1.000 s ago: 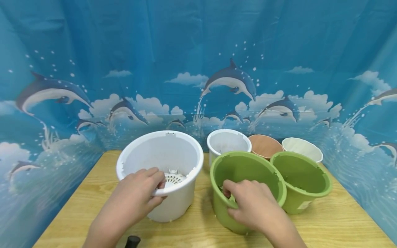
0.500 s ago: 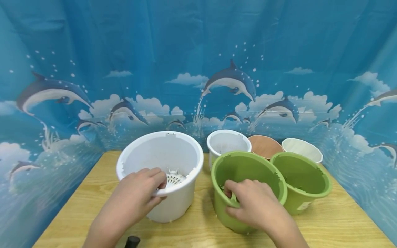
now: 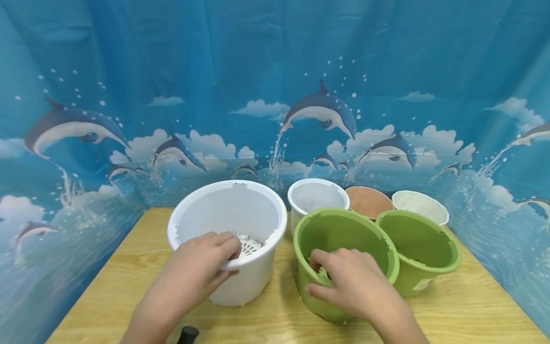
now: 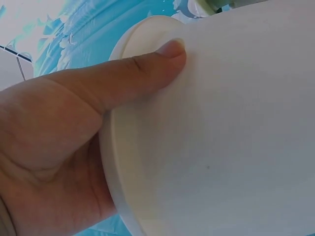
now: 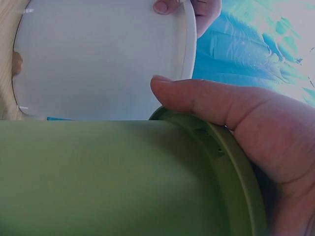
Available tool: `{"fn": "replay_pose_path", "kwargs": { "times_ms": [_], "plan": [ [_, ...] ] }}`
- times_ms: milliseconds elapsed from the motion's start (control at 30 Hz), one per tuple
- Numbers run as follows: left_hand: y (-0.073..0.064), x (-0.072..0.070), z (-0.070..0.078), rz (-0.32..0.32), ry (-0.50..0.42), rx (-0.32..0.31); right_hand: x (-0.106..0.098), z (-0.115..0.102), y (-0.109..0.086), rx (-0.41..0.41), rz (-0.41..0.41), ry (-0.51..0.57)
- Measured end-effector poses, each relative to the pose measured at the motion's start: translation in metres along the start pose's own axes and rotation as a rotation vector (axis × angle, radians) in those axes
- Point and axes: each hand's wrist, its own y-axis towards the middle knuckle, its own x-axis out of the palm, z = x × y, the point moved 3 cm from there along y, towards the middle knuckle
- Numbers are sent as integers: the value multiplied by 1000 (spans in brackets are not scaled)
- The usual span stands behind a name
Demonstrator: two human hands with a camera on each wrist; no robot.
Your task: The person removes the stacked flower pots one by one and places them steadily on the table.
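My left hand grips the near rim of a large white plastic flowerpot, fingers hooked inside. In the left wrist view the thumb lies along the outside wall of the white flowerpot. Slots pierce this pot's floor. My right hand holds the near left rim of a green flowerpot, with fingers curled over into it. The right wrist view has the thumb stretched out past the rim of the green flowerpot. Fingertips inside both pots are partly hidden.
Against the green flowerpot's right side stands a second green flowerpot. Behind are a smaller white pot, a brown pot and a pale pot. A black knob-like end shows at the wooden table's front. A dolphin-print curtain surrounds the table.
The large white flowerpot has shifted slightly right along with my left hand. My right thumb has stretched outward from the green flowerpot's rim, and that pot has moved a touch right.
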Motion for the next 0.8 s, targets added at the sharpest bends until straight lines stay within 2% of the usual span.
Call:
{"fn": "replay_pose_path", "kwargs": {
  "times_ms": [233,500,800],
  "plan": [
    [4,5,2,30,15,3,0,0,0,-1,-14,9],
    [9,11,3,106,17,36,1,0,0,1,-13,3],
    [12,16,6,122,17,43,2,0,0,0,-29,3]
  ]
}}
